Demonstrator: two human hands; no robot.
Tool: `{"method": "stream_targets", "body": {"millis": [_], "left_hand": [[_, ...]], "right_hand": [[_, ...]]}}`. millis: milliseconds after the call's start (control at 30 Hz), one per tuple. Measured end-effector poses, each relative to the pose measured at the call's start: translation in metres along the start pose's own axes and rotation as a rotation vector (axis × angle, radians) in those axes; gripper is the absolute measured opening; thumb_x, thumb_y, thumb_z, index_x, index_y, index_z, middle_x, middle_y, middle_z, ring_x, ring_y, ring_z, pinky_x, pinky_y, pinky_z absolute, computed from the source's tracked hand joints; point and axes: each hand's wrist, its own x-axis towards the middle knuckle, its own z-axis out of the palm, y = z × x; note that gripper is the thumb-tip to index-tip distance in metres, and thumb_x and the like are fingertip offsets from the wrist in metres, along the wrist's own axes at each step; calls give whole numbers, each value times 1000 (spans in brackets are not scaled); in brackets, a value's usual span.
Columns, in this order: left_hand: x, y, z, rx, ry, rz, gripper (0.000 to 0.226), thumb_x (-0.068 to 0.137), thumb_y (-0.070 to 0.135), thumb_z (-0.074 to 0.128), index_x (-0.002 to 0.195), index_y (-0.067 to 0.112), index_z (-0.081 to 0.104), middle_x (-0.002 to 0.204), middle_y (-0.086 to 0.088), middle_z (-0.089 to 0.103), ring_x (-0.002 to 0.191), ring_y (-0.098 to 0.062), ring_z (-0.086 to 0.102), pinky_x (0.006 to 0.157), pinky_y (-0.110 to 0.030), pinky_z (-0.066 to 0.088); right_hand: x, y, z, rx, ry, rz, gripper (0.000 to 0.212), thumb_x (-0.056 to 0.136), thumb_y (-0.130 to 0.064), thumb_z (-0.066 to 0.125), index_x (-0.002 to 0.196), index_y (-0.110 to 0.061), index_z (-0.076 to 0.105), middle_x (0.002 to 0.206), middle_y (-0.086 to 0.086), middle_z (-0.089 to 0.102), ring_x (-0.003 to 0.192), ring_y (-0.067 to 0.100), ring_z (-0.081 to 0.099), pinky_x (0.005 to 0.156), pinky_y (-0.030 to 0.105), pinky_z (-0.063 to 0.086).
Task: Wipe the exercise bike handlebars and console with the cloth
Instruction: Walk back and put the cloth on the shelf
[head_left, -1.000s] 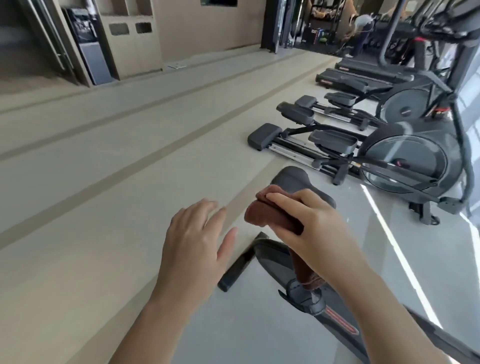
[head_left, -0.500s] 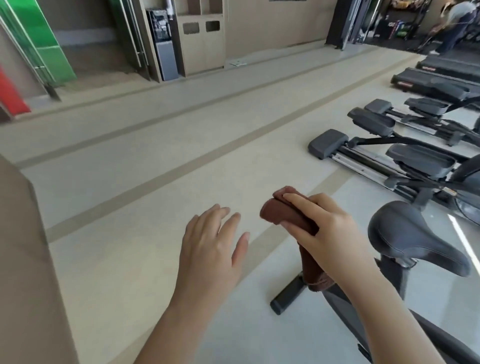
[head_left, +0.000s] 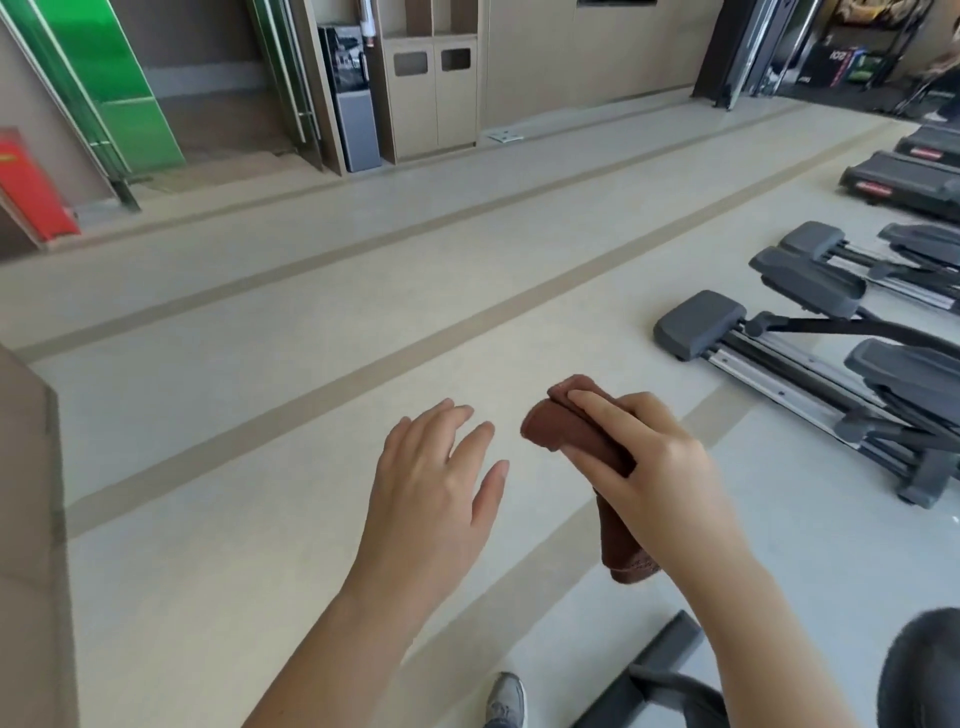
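My right hand (head_left: 649, 462) grips a folded brown cloth (head_left: 558, 428), held in the air over the floor; one end pokes out past my fingers and the other hangs below my palm. My left hand (head_left: 436, 483) hovers beside it, a little to the left, empty with the fingers spread. Of the exercise bike only the dark seat (head_left: 919, 670) at the bottom right corner and its floor base bar (head_left: 660, 660) show. The handlebars and console are out of view.
Elliptical machines (head_left: 810, 343) and treadmills (head_left: 904, 182) line the right side. A brown surface edge (head_left: 31, 519) fills the left border. A water dispenser (head_left: 350, 98) and cabinets (head_left: 431, 88) stand along the far wall. My grey shoe (head_left: 506, 701) shows at the bottom.
The view has swung left, so the bike seat slid from the centre to the bottom right corner. Both hands keep the same pose, the cloth still in my right hand.
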Motion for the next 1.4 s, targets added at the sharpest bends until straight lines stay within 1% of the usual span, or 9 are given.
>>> {"method": "stream_targets", "body": {"millis": [133, 300, 500, 600, 733, 867, 967, 1167, 1400], "left_hand": [[72, -21, 33, 15, 16, -19, 39, 85, 29, 43, 99, 3, 68, 103, -14, 66, 100, -34, 61, 84, -47, 50], [129, -46, 78, -7, -21, -69, 35, 85, 28, 49, 99, 3, 68, 104, -15, 66, 102, -34, 61, 84, -50, 50], [198, -98, 132, -28, -23, -71, 28, 80, 23, 58, 98, 4, 69, 102, -14, 67, 99, -32, 62, 82, -49, 51], [239, -140, 157, -53, -24, -70, 35, 85, 30, 47, 99, 6, 68, 104, -12, 66, 99, -30, 61, 84, -46, 51], [299, -220, 181, -30, 4, -151, 30, 83, 27, 55, 98, 5, 69, 103, -13, 66, 97, -32, 62, 84, -45, 48], [366, -307, 187, -1, 48, -218, 40, 85, 31, 42, 99, 3, 68, 104, -14, 65, 99, -32, 60, 85, -47, 47], [413, -356, 194, 33, 88, -235, 41, 85, 31, 41, 99, 3, 67, 103, -14, 65, 103, -28, 54, 85, -48, 46], [487, -415, 236, 88, 43, -247, 26, 80, 20, 60, 97, 3, 68, 102, -14, 66, 100, -34, 61, 85, -51, 46], [622, -472, 321, 68, 21, -193, 30, 82, 26, 54, 98, 4, 68, 104, -13, 67, 103, -33, 61, 86, -51, 47]], "right_hand": [[76, 24, 11, 0, -2, -24, 43, 76, -26, 71, 117, -31, 60, 96, 4, 62, 81, 26, 60, 61, 35, 50], [147, 48, 35, 23, -47, -23, 44, 77, -26, 71, 119, -32, 59, 99, 2, 62, 84, 25, 60, 67, 34, 50], [232, 71, 79, 10, -53, -13, 43, 77, -24, 72, 118, -30, 61, 100, 2, 63, 84, 25, 61, 66, 32, 49], [288, 73, 114, 15, -67, -10, 43, 77, -25, 71, 118, -29, 61, 100, 3, 63, 84, 25, 61, 66, 36, 52], [387, 61, 171, 7, -67, -54, 42, 77, -25, 71, 118, -29, 61, 99, 3, 63, 83, 26, 61, 65, 32, 50], [491, 40, 225, 23, -127, -77, 41, 80, -29, 68, 120, -33, 58, 102, 1, 62, 89, 23, 60, 69, 32, 49], [554, 34, 259, 56, -121, -93, 42, 80, -29, 67, 120, -35, 57, 101, 0, 61, 88, 22, 60, 69, 32, 49], [652, 46, 314, 129, -99, -67, 42, 80, -25, 68, 120, -33, 58, 103, 0, 61, 87, 23, 61, 70, 37, 52], [787, 108, 362, 145, -55, -39, 42, 79, -26, 68, 120, -32, 59, 104, 0, 62, 90, 22, 60, 69, 40, 53]]}}
